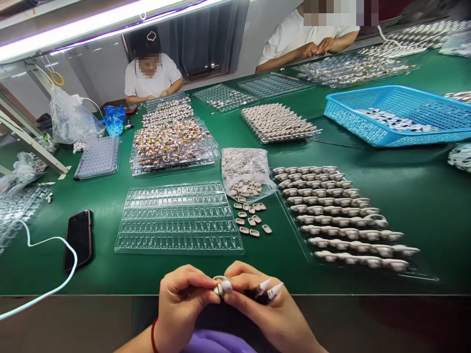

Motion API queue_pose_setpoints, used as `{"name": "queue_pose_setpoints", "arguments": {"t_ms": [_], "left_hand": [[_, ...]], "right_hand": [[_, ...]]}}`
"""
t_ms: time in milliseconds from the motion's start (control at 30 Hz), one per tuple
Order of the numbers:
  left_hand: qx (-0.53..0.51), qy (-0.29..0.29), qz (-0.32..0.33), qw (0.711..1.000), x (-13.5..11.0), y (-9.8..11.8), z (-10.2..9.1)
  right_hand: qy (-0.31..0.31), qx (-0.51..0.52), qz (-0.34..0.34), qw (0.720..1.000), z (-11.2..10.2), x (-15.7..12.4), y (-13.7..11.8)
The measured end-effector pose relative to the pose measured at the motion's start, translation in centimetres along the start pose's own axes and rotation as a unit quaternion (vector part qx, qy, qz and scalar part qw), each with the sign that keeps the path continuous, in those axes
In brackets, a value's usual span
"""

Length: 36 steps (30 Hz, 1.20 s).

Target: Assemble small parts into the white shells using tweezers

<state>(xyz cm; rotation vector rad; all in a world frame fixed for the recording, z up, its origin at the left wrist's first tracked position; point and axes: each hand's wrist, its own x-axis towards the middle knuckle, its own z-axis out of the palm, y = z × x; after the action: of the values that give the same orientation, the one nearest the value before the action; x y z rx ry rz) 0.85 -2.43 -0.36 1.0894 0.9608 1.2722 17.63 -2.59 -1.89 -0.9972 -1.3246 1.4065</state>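
Note:
My left hand and my right hand meet at the near table edge, both pinching one small white-and-grey shell-shaped part. My right hand also carries two slim white-tipped pieces between its fingers. A red cord circles my left wrist. Just beyond lies an empty clear plastic tray with rows of pockets. Several loose beige parts lie to its right, below an open plastic bag of the same parts. Farther right, a clear tray holds rows of finished pieces.
A black phone with a white cable lies at left. Stacked filled trays sit behind the empty one. A blue basket stands at right. Two other people work along the far edge of the green table.

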Motion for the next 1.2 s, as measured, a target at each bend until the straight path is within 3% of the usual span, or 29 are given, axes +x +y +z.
{"name": "queue_pose_setpoints", "arguments": {"t_ms": [300, 500, 933, 1200], "left_hand": [[-0.013, 0.016, -0.038, 0.999, -0.2, 0.1, 0.3], [-0.011, 0.029, -0.045, 0.999, -0.2, 0.2, 0.4], [0.061, -0.007, -0.012, 0.998, -0.3, 0.5, -0.1], [0.036, 0.0, -0.031, 0.999, -0.2, 0.2, -0.1]], "right_hand": [[0.011, -0.011, -0.01, 1.0, 0.0, -0.1, -0.7], [0.049, -0.006, -0.062, 0.997, 1.1, -0.4, -0.8], [0.036, -0.017, -0.043, 0.998, 0.7, -0.4, -1.5], [0.049, -0.006, -0.026, 0.998, 0.9, -0.5, -1.3]]}}
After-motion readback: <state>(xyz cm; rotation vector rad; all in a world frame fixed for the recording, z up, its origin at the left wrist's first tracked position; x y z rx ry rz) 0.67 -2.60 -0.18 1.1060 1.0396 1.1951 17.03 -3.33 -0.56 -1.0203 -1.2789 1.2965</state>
